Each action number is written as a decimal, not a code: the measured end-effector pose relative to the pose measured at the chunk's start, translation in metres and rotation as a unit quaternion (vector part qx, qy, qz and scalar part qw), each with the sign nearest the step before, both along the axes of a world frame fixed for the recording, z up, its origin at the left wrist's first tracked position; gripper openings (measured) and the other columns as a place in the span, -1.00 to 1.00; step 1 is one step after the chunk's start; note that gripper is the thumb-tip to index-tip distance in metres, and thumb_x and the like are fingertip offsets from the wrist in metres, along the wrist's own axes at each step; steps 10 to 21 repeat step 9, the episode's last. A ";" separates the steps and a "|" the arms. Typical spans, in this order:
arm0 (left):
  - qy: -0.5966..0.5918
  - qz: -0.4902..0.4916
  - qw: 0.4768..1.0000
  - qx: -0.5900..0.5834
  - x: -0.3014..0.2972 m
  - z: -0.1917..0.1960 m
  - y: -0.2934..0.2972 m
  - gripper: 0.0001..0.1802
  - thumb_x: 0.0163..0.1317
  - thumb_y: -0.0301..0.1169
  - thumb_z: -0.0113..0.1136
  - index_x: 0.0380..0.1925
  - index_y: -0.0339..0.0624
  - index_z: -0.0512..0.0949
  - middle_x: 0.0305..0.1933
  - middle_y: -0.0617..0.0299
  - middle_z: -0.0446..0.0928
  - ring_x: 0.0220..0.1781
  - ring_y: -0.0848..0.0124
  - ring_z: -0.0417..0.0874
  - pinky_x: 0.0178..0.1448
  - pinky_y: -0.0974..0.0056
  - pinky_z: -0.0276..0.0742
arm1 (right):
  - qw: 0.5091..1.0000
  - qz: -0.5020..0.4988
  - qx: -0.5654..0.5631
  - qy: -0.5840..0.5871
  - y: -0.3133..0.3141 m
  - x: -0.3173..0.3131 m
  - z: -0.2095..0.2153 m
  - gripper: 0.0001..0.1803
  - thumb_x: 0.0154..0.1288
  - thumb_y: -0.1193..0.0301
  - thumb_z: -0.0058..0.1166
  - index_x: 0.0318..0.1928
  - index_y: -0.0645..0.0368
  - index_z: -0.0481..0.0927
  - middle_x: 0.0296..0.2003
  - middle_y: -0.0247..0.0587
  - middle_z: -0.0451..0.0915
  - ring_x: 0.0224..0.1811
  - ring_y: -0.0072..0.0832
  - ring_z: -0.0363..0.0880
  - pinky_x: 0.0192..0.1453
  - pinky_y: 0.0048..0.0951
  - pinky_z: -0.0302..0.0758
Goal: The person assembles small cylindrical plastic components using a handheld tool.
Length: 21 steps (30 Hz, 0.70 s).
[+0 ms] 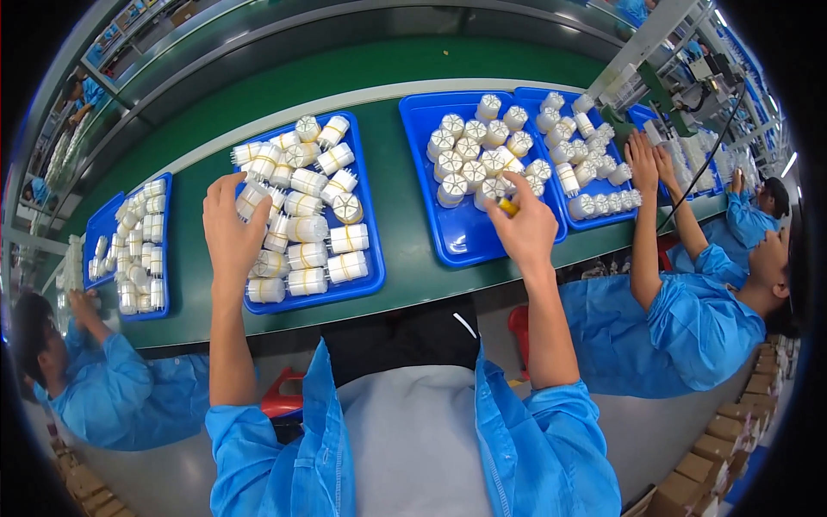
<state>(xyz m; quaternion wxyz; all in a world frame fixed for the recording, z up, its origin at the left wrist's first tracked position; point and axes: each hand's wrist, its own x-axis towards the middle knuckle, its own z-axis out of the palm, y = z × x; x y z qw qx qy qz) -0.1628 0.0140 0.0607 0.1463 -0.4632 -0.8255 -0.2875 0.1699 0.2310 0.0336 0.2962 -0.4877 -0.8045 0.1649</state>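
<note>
My left hand is over the left edge of a blue tray of white ribbed cylinders with yellow bands. Its thumb and fingers curve round one white cylinder at that edge. Most cylinders in this tray lie on their sides, several with thin pins at one end. My right hand is above a second blue tray, where similar cylinders mostly stand upright with spoked ends up. Its thumb and fingers pinch a small yellow piece, partly hidden, close to a standing cylinder.
Another tray of white cylinders adjoins on the right, by a co-worker's hands. More blue trays stand far left, near another co-worker. A green belt runs behind the table; cardboard boxes are low right.
</note>
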 end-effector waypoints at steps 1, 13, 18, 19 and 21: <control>-0.008 -0.012 0.999 0.029 0.012 0.007 0.001 -0.56 0.11 -0.39 0.37 0.02 -0.20 0.56 0.16 -0.01 0.49 0.12 0.00 0.54 0.23 0.04 0.44 | 0.998 0.006 0.000 -0.062 0.001 0.000 0.002 -0.47 0.11 0.19 0.39 0.09 0.02 0.59 -0.45 -0.08 0.69 -0.40 -0.09 0.69 -0.32 -0.19 0.55; -0.134 -0.181 0.957 0.182 0.100 0.029 -0.009 -0.58 0.06 -0.57 0.25 0.00 -0.29 0.54 0.13 -0.04 0.52 0.24 0.08 0.50 0.40 0.07 0.29 | 0.886 0.084 -0.297 0.345 -0.004 0.024 -0.019 -0.57 0.23 0.21 0.38 0.06 -0.02 0.57 -0.49 -0.38 0.67 -0.51 -0.31 0.64 -0.44 -0.31 0.46; -0.134 -0.181 0.957 0.182 0.100 0.029 -0.009 -0.58 0.06 -0.57 0.25 0.00 -0.29 0.54 0.13 -0.04 0.52 0.24 0.08 0.50 0.40 0.07 0.29 | 0.886 0.084 -0.297 0.345 -0.004 0.024 -0.019 -0.57 0.23 0.21 0.38 0.06 -0.02 0.57 -0.49 -0.38 0.67 -0.51 -0.31 0.64 -0.44 -0.31 0.46; -0.134 -0.181 0.957 0.182 0.100 0.029 -0.009 -0.58 0.06 -0.57 0.25 0.00 -0.29 0.54 0.13 -0.04 0.52 0.24 0.08 0.50 0.40 0.07 0.29 | 0.886 0.084 -0.297 0.345 -0.004 0.024 -0.019 -0.57 0.23 0.21 0.38 0.06 -0.02 0.57 -0.49 -0.38 0.67 -0.51 -0.31 0.64 -0.44 -0.31 0.46; -0.134 -0.181 0.957 0.182 0.100 0.029 -0.009 -0.58 0.06 -0.57 0.25 0.00 -0.29 0.54 0.13 -0.04 0.52 0.24 0.08 0.50 0.40 0.07 0.29 | 0.886 0.084 -0.297 0.345 -0.004 0.024 -0.019 -0.57 0.23 0.21 0.38 0.06 -0.02 0.57 -0.49 -0.38 0.67 -0.51 -0.31 0.64 -0.44 -0.31 0.46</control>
